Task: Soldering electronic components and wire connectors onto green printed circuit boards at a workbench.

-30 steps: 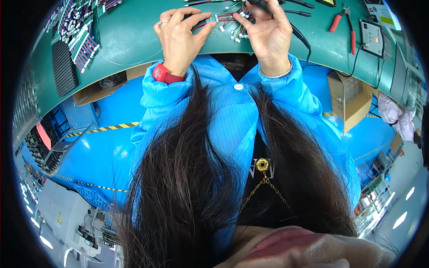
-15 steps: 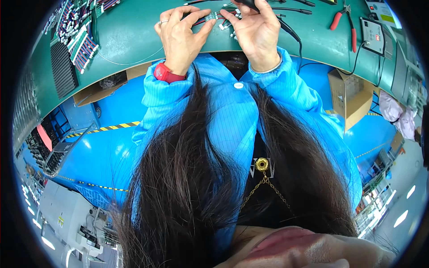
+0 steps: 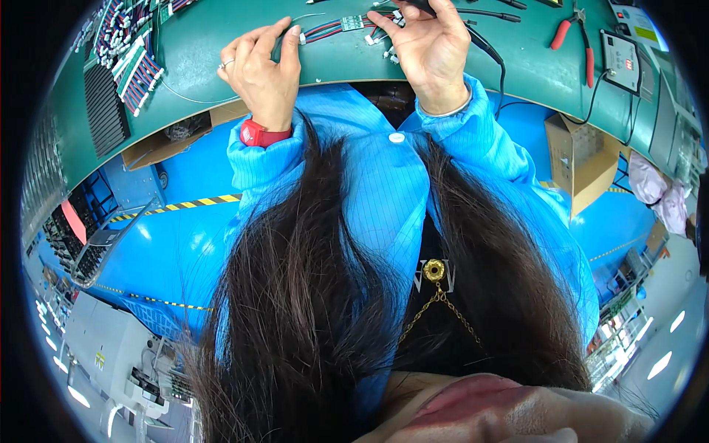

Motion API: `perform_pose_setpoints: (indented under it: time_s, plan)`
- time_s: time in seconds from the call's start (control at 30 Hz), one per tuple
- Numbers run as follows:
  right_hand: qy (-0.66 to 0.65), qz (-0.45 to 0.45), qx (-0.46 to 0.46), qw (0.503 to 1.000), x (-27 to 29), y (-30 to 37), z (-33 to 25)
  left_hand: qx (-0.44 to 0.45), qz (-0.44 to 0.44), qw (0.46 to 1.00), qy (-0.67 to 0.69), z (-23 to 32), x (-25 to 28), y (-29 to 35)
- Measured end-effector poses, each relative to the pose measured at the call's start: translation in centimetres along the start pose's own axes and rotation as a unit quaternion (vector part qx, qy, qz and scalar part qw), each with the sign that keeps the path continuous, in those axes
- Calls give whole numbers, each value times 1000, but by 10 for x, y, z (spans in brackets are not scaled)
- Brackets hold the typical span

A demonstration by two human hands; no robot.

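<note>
A small green circuit board [image 3: 353, 23] with red, blue and black wires and white connectors lies on the green work surface between my hands. My left hand [image 3: 264, 70] is left of the board, its thumb and fingers pinched on a thin solder wire [image 3: 309, 15] whose end sticks out toward the board. My right hand [image 3: 434, 55] is wrapped round the black handle of a soldering iron [image 3: 418, 5], partly cut off by the top edge. Its index finger points at the wires right of the board. The iron's tip is not clearly visible.
Wired boards [image 3: 133, 77] are heaped at the left beside a black ribbed tray [image 3: 105, 107]. Red-handled pliers [image 3: 576, 44] and a grey control box [image 3: 622, 60] with a cable stand at the right. Black cables [image 3: 487, 15] lie behind my right hand. Below the edge is a cardboard box [image 3: 591, 162].
My left hand has let go of the board's wires and moved left and slightly nearer, leaving the board in plain view. My right hand has barely moved.
</note>
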State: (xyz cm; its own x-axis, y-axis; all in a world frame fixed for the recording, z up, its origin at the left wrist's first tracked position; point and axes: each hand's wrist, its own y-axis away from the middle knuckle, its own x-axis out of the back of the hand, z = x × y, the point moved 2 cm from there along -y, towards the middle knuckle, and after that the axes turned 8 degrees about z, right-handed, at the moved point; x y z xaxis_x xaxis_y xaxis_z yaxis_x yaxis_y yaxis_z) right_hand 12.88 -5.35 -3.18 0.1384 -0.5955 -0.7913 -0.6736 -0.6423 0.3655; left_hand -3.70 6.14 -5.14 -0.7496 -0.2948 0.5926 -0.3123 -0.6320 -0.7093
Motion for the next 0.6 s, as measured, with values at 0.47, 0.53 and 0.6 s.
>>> perform_pose_setpoints:
  time_s: [0.47, 0.53, 0.6]
  plan:
    - [-7, 0, 2, 1000, -1, 1, -3, 45, -104, 981, 160, 30, 13, -10]
    - [-12, -8, 3, 1000, 0, 0, -4, 106, -161, 968, 158, 37, 15, -9]
    - [-13, -10, 0, 1000, -1, 0, -2, 51, -127, 976, 169, 36, 11, -11]
